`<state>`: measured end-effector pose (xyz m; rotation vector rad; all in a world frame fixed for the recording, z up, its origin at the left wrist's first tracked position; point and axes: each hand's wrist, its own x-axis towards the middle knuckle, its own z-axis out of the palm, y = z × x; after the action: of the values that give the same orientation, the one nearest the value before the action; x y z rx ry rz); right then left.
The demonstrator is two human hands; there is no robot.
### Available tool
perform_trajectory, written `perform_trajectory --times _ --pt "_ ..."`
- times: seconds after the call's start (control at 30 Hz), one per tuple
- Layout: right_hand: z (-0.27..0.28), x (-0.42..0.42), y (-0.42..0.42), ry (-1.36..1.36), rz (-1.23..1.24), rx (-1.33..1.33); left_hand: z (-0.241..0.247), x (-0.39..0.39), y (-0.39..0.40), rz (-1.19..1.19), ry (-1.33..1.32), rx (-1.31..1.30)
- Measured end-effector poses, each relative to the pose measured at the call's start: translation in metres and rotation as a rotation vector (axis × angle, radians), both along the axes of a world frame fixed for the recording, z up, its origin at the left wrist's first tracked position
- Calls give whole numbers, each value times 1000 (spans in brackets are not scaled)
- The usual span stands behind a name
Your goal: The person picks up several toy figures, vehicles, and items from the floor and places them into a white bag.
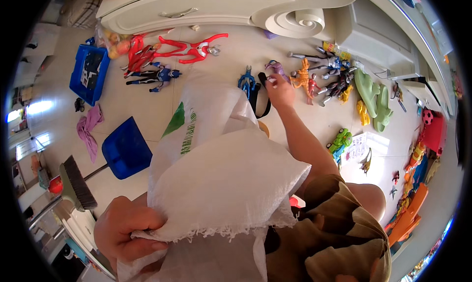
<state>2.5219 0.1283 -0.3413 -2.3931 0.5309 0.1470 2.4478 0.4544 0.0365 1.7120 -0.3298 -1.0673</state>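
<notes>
My left hand [127, 228] grips the frayed rim of a white woven plastic sack [221, 175]. The sack lies across the picture's middle, with green printing on its side; what is inside it is hidden. Beyond the sack, my right hand [282, 92] reaches to the floor and pinches one end of a black strap [262, 110], which hangs in a loop. Close to its left lies a blue toy figure [247, 81]. A purple toy figure [278, 69] and an orange toy figure [303, 75] lie just beyond and beside my fingers.
Red-and-silver figures [199, 50], a blue bin [88, 75], a blue dustpan [125, 149] and a broom [77, 186] are on the left. Right are green slippers [368, 93], a green toy car [339, 141] and several more toys. A cream drawer cabinet [221, 9] bounds the far side.
</notes>
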Motion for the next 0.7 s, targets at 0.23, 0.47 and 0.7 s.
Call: perform_trajectory --times 0.23,0.47,0.7 --pt "-21 22 54 123 356 -303 -2 -9 -8 166 63 -73" --pt "-5 33 14 144 202 194 -7 -8 -2 120 -74 -11" --pt "-20 34 -50 11 173 -311 -3 -6 -12 170 -103 81"
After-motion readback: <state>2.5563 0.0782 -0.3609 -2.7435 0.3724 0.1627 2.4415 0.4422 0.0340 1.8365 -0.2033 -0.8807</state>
